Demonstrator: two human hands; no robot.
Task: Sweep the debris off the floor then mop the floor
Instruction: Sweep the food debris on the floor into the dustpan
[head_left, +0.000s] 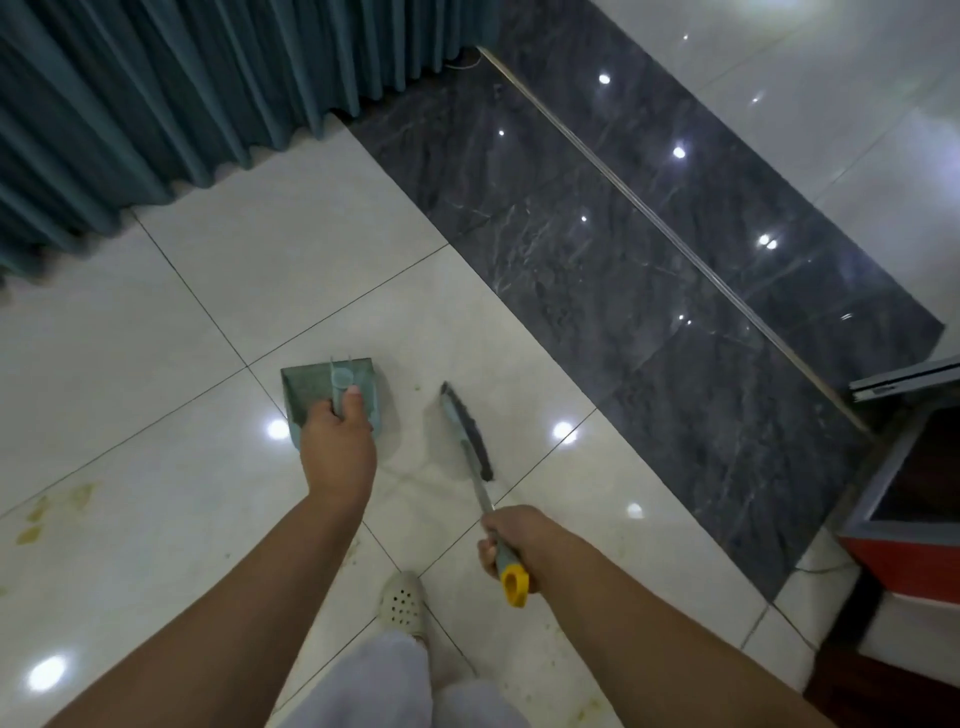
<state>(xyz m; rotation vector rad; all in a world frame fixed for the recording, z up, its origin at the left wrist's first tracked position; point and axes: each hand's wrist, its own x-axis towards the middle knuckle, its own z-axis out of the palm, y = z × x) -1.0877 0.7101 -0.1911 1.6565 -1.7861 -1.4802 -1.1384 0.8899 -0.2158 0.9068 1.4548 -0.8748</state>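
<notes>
My left hand (337, 441) grips the pale handle of a grey-green dustpan (306, 389) that sits low over the white tiled floor (156, 545). My right hand (511, 540) grips the grey and yellow handle of a small hand broom (467, 431), whose dark bristles lie on the tile just right of the dustpan. Yellowish stains and specks (57, 509) mark the tiles at the left. Fine specks lie between the dustpan and the broom.
A teal curtain (156, 104) hangs along the upper left. A dark marble strip (649, 270) with a metal rail runs diagonally on the right. A red and grey cabinet (914, 493) stands at the right edge. My foot in a pale perforated shoe (402, 603) is below.
</notes>
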